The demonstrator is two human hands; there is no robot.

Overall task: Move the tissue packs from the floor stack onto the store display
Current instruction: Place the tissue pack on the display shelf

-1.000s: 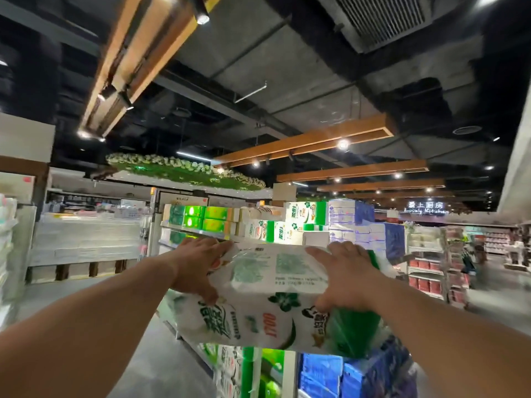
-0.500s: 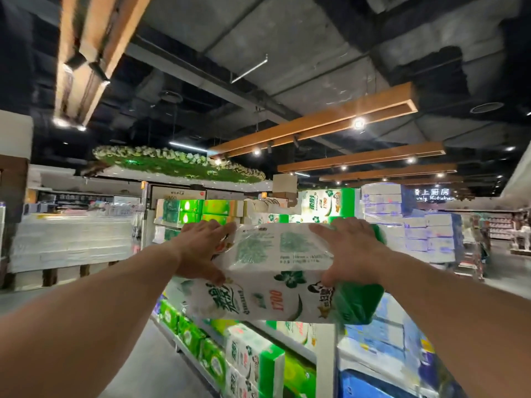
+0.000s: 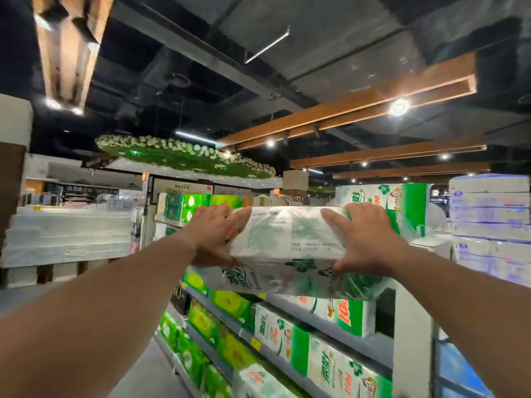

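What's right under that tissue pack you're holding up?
Under the tissue pack a shelf carries green-and-white packs. Whether the pack's underside touches anything is hidden.

Green-white tissue pack (image 3: 290, 248) held level, high above display shelf (image 3: 339, 340).

Ceiling (image 3: 330, 38): dark, exposed, with grey ducting; wooden light beams (image 3: 359, 110) run across it, fitted with round spotlights (image 3: 398, 107); an oval panel of green foliage and white flowers (image 3: 184, 155) hangs below; floor (image 3: 152, 366): grey, smooth; pale stacked goods (image 3: 69, 237) stand on low supports at left; a blue-and-white stack (image 3: 488, 222) rises at right; lighting: dim overall, warm at the beams.
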